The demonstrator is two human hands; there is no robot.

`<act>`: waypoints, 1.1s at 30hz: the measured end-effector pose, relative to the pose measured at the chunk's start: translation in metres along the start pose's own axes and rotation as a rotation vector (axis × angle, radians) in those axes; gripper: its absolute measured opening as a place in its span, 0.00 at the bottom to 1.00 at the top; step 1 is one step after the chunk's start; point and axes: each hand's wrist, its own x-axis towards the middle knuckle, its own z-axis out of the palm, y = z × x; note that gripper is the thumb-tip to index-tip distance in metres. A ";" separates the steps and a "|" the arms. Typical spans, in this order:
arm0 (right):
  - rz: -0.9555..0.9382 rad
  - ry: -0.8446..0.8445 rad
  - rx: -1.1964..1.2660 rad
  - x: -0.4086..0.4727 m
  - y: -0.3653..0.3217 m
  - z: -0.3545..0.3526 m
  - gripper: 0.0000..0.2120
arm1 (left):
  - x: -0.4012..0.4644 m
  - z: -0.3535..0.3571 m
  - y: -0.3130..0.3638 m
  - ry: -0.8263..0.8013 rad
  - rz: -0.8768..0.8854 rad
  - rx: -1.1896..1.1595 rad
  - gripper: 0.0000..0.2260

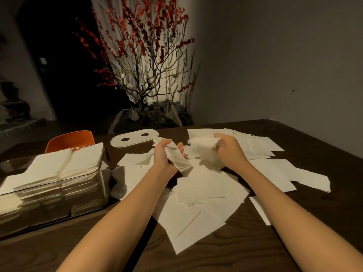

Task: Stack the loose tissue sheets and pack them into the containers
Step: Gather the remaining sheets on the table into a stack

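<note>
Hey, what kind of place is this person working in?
Probably a restaurant or tea house after hours, though I can't be sure: a dark wooden table, a clear container packed with tissue stacks, and a lit red-blossom tree display behind it.

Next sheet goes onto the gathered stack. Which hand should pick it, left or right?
Right, probably. The left hand already grips the gathered stack, so it is occupied. The right hand pinches only a blurred single sheet and sits nearest the loose sheets spread over the table.
</note>
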 end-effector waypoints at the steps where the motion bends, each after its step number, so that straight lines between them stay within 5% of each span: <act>1: 0.049 0.017 0.102 -0.001 -0.004 -0.003 0.14 | 0.000 0.000 -0.001 -0.002 -0.005 0.012 0.10; 10: 0.272 -0.246 0.674 -0.008 -0.012 -0.007 0.04 | -0.003 0.007 -0.010 -0.129 -0.102 0.170 0.17; 15: 0.291 -0.260 0.502 -0.011 -0.016 0.005 0.17 | -0.006 0.015 -0.017 -0.241 -0.091 0.199 0.14; 20: 0.345 -0.209 0.400 -0.008 -0.017 0.004 0.18 | -0.006 0.018 -0.018 -0.249 -0.176 0.138 0.28; 26: 0.429 -0.171 0.377 -0.004 -0.021 0.007 0.12 | -0.013 0.023 -0.016 -0.244 -0.175 0.272 0.12; 30: 0.444 -0.150 0.304 -0.001 -0.022 0.011 0.13 | -0.016 0.023 -0.018 -0.205 -0.195 0.232 0.17; 33: 0.379 -0.073 0.242 -0.002 -0.016 0.011 0.10 | -0.019 0.024 -0.017 -0.181 -0.194 0.219 0.12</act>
